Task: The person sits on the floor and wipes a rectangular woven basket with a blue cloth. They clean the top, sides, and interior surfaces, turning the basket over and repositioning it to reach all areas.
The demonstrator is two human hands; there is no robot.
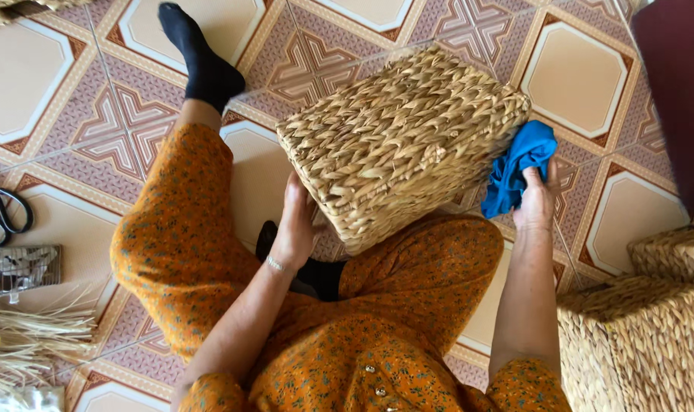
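Black scissors (3, 212) left on tiled floor (26, 91); straw bundle (34, 336); second woven basket (645, 343) right

Bright, even daylight; soft shadows under the basket (397, 145) on the floor (591, 76); sharp focus, slight edge distortion

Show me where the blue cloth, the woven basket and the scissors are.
blue cloth (517, 164), head view, middle of the bunched fabric.
woven basket (400, 145), head view, middle of its upturned side.
scissors (2, 210), head view, black handle loops.
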